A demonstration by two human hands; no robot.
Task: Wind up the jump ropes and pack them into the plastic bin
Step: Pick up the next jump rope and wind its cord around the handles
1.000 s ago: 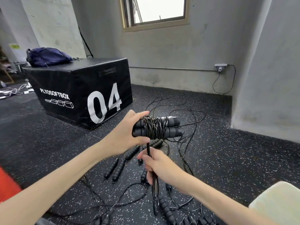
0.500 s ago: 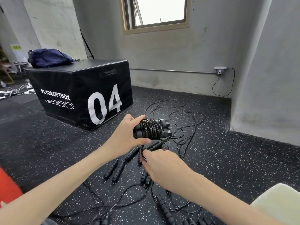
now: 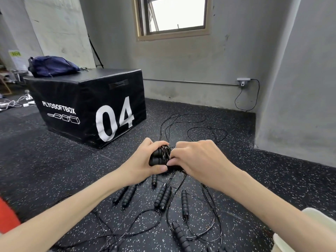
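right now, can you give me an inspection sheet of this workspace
surface: black rubber floor with white flecks.
job's things: wound black jump rope bundle with foam handles held above the floor; loose black jump ropes with ribbed handles strewn below; pale plastic bin edge at lower right.
clutter: black padded plyo box marked 04 with a navy bag on top; red object at the left edge.
grippers: left hand grips the bundle; right hand curled over its other end.
cables: white cords far left; black wire from a wall socket.
surroundings: grey concrete walls, window.
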